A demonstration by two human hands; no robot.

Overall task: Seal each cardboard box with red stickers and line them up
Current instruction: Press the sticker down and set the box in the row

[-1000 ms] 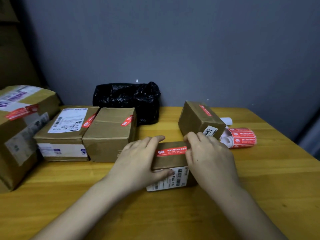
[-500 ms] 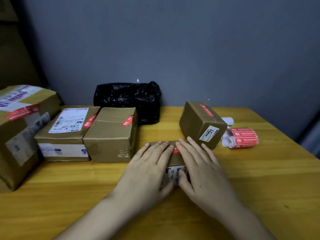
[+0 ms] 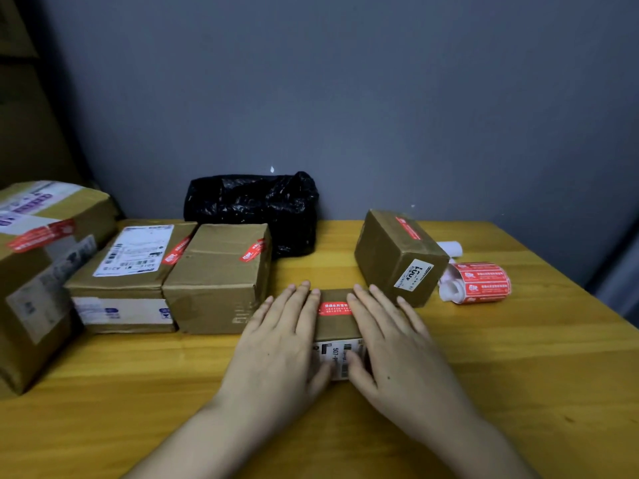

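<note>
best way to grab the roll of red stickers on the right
Take the roll of red stickers around its red curved body, coming from above. It lies on its side on the table, its open white core end facing left, with clear table in front.

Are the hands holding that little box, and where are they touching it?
Not gripping it. The left hand and right hand lie flat with straight fingers on top of the small box, either side of its red sticker.
</note>
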